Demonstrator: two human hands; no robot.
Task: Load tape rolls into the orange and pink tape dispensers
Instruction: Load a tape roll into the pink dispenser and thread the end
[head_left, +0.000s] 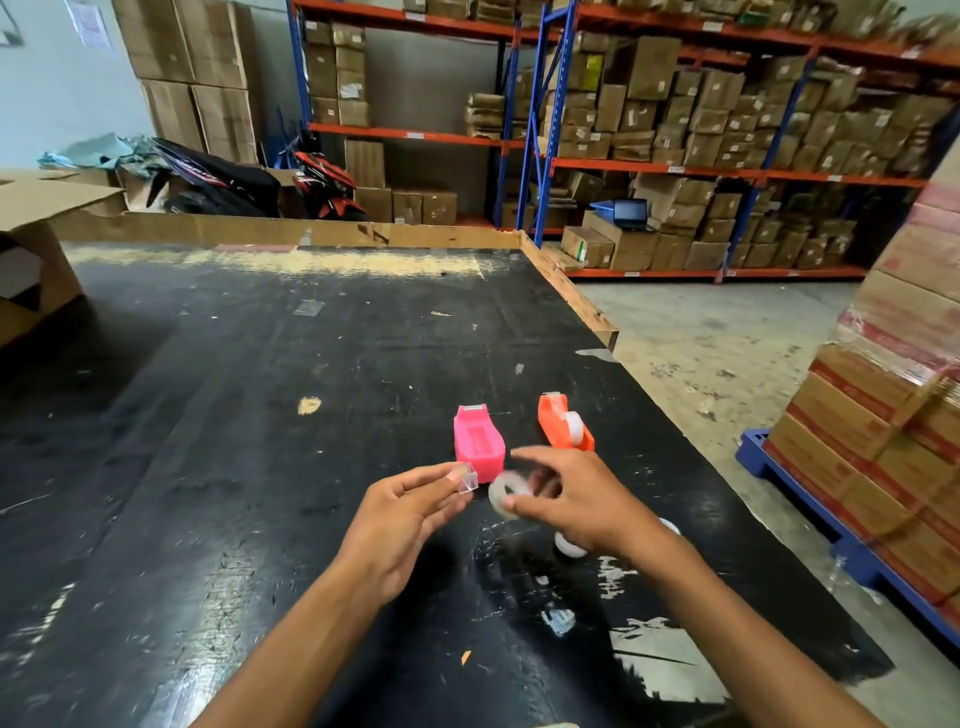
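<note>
A pink tape dispenser (478, 441) stands on the black table (260, 415) with its well empty. To its right an orange tape dispenser (563, 428) holds a white tape roll (574, 425). My right hand (571, 501) grips a clear tape roll (506, 493) just in front of the pink dispenser. My left hand (410, 512) pinches a small clear plastic piece (467, 483) beside that roll. Another white roll (569, 545) lies on the table, partly hidden under my right wrist.
A scrap of clear wrapping (558, 621) lies near the front of the table. An open cardboard box (36, 249) sits at the left. The table's right edge drops to the floor, where stacked cartons on a blue pallet (883, 441) stand. Shelving with boxes fills the back.
</note>
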